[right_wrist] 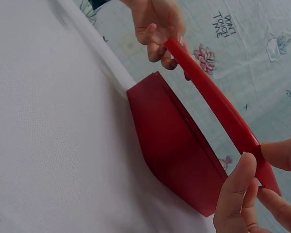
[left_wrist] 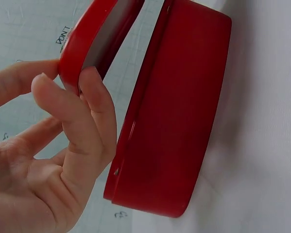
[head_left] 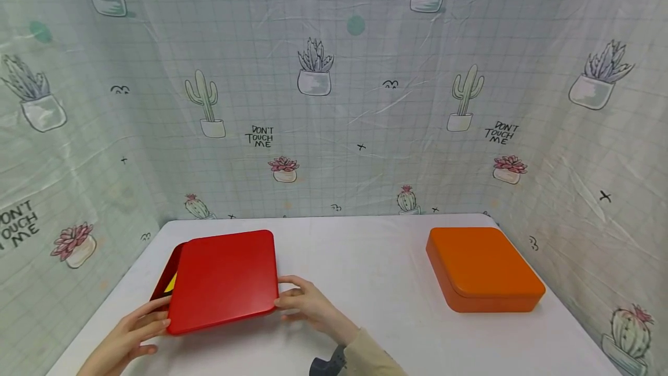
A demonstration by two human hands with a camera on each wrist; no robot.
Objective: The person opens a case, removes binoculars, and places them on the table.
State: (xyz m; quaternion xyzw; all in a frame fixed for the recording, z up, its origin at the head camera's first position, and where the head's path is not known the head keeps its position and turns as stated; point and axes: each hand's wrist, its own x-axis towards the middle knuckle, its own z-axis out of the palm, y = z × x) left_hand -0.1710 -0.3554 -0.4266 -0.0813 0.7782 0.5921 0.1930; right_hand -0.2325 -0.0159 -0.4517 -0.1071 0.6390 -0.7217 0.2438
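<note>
A red lid (head_left: 224, 280) is raised over a red box (left_wrist: 179, 97), with a strip of space between them in both wrist views. My left hand (head_left: 127, 335) pinches the lid's near left corner, fingers on its outer side and under its rim. At the right edge, my right hand (head_left: 308, 303) grips the lid between thumb and fingers. The box's left side shows past the lid in the head view, and something yellow (head_left: 171, 283) peeks out from inside it. The lid hides the rest of the box's contents.
A closed orange box (head_left: 485, 268) stands on the right side of the white table (head_left: 360, 271). Hanging sheets with cactus prints (head_left: 334, 115) border the table at the back and both sides. A dark device (head_left: 329, 364) sits by my right sleeve.
</note>
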